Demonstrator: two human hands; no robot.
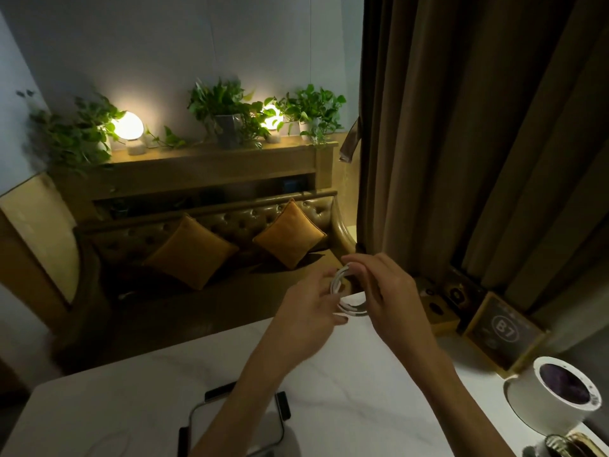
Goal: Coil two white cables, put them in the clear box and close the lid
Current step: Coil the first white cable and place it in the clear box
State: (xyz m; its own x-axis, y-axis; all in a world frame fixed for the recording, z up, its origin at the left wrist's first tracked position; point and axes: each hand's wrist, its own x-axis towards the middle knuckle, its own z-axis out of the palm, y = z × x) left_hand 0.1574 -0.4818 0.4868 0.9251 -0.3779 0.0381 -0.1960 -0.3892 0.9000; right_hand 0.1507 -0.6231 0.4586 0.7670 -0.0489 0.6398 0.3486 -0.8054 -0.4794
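A white cable [346, 301] wound into a small coil hangs in the air above the far edge of the white marble table [346, 374]. My left hand [309, 311] grips its left side. My right hand [382, 288] curls over its top and right side. The clear box [197, 420], with dark clips on its rim, sits near the table's front edge, partly hidden under my left forearm. A faint pale loop [108, 443], possibly the second cable, lies left of the box; it is too blurred to tell.
A white round pot [553, 397] stands at the right of the table, with a framed sign marked B7 [504, 328] behind it. Brown curtains [478, 127] hang on the right. A leather sofa with orange cushions [191, 252] lies beyond the table.
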